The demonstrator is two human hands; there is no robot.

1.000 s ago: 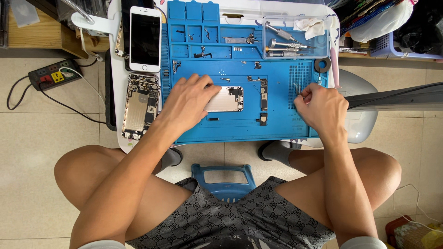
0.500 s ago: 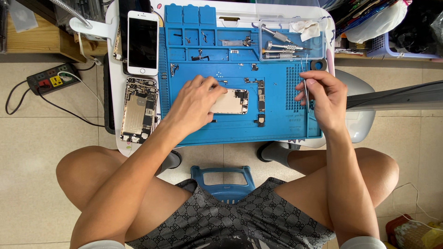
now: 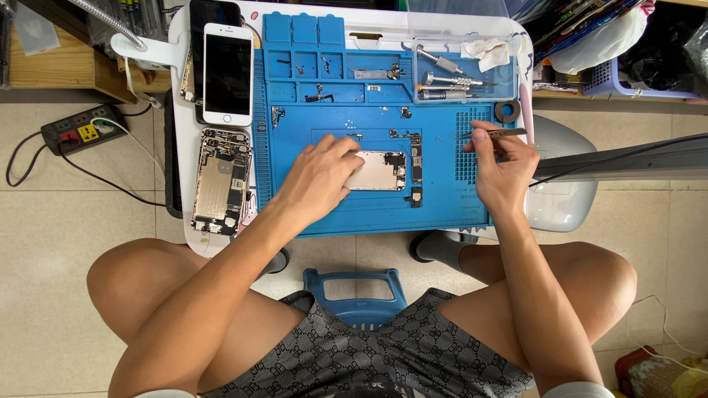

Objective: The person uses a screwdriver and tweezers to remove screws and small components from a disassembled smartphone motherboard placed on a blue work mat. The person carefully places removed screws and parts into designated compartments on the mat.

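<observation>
Left hand (image 3: 318, 179) pressed flat on phone housing (image 3: 377, 171), right hand (image 3: 502, 171) pinching tweezers (image 3: 495, 134).
Left: fingers loosely spread, not closed, resting on the housing's left end, likely pinning it on the blue repair mat (image 3: 295, 214). Right: closed on tweezers, held level above the mat's right side, tips pointing left. Housing lies mid-mat; small parts (image 3: 414, 173) just beside it, screwdrivers (image 3: 446, 85) in tray at top.

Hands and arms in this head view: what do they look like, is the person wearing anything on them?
Both are bare: the left hand and right hand have no gloves, rings or watch showing, and the forearms are uncovered. Light-coloured short sleeve edges just show at the bottom of the picture.
</observation>
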